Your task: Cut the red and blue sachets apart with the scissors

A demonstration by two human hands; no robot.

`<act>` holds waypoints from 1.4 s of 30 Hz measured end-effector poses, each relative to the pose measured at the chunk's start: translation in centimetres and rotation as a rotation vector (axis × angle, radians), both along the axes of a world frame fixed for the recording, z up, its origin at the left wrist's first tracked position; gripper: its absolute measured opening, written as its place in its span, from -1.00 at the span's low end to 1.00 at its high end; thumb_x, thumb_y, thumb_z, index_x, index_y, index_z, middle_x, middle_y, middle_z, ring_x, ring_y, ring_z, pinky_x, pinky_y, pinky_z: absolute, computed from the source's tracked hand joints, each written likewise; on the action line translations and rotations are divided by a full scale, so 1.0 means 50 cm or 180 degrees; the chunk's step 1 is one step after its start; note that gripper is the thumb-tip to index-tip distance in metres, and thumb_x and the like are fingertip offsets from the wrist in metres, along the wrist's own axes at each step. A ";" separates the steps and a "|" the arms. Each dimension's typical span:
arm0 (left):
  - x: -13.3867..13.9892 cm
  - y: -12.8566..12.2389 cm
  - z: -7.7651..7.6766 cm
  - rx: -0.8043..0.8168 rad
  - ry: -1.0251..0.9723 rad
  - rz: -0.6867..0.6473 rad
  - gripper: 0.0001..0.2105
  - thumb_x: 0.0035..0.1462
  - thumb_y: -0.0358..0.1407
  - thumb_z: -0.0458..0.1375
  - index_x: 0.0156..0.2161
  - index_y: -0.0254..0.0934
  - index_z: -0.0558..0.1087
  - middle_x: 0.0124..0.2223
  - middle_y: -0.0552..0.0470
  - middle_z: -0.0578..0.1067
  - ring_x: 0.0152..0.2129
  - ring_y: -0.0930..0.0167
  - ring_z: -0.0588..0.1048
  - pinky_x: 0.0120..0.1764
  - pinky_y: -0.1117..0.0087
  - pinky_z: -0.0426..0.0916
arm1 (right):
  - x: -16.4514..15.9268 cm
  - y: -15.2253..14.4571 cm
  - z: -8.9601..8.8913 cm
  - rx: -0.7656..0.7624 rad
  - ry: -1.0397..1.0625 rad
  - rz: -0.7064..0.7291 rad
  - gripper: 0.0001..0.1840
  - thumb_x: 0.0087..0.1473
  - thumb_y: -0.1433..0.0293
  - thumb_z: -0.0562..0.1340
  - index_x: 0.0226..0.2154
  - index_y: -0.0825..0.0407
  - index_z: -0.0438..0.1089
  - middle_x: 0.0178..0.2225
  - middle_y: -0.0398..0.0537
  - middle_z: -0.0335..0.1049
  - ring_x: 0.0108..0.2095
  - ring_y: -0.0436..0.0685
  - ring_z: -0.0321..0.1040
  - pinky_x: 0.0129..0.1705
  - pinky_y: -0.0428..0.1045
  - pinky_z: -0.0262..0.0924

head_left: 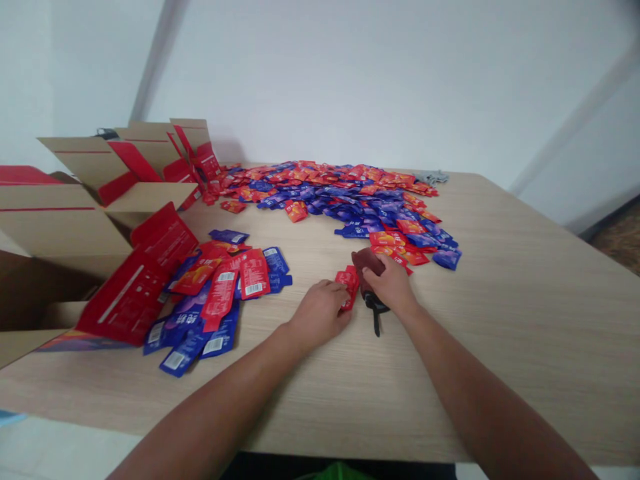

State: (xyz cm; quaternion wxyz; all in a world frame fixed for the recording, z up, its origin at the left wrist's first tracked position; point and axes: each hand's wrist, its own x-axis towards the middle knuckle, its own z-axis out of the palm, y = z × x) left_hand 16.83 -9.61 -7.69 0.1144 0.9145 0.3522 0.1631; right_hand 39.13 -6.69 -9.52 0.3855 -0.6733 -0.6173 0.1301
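Observation:
My left hand [323,313] has its fingers curled over a small red pouch [347,287] and holds it against the tabletop. My right hand [391,283] is closed around a dark brown device [369,267] with a black lower end and a short black strap or lever; its exact kind cannot be made out. The device stands just right of the red pouch, close to it or touching. Past my right hand, loose red-orange pouches [387,239] lie at the near edge of a long heap of red and blue pouches [345,200]. The device's underside is hidden.
Left of my hands lies a smaller pile of red and blue pouches [220,293]. Open cardboard boxes [65,223] with red printed flaps line the left side of the wooden table [500,320]. A grey crumpled item [433,177] lies behind the heap, near the white wall.

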 end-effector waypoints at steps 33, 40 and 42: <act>0.026 -0.060 0.035 -0.0084 0.0697 0.0238 -0.83 0.31 -0.27 0.22 -0.09 -0.22 0.64 -0.04 -0.19 0.56 -0.07 0.13 0.50 -0.02 0.10 0.49 | -0.028 -0.027 0.026 -0.0269 -0.0604 0.1531 -0.74 0.13 0.38 0.35 -0.08 -0.03 0.48 -0.09 -0.05 0.54 -0.11 0.17 0.42 -0.08 0.00 0.20; 0.022 -0.054 0.024 -0.0179 0.0597 0.0258 -0.82 0.30 -0.19 0.27 -0.09 -0.17 0.67 -0.01 -0.14 0.52 -0.05 0.16 0.48 0.01 0.11 0.48 | -0.040 -0.044 0.036 -0.0435 -0.0558 0.1621 -0.81 0.12 0.43 0.32 -0.16 -0.03 0.43 -0.15 -0.08 0.52 -0.16 0.14 0.40 -0.15 -0.03 0.15; 0.022 -0.054 0.023 -0.0149 0.0585 0.0265 -0.82 0.31 -0.18 0.26 -0.11 -0.17 0.67 -0.01 -0.14 0.51 -0.06 0.16 0.47 0.00 0.10 0.47 | -0.041 -0.039 0.030 -0.0440 -0.0667 0.1385 -0.83 0.17 0.40 0.31 -0.15 -0.03 0.43 -0.14 -0.06 0.51 -0.16 0.15 0.39 -0.15 -0.02 0.15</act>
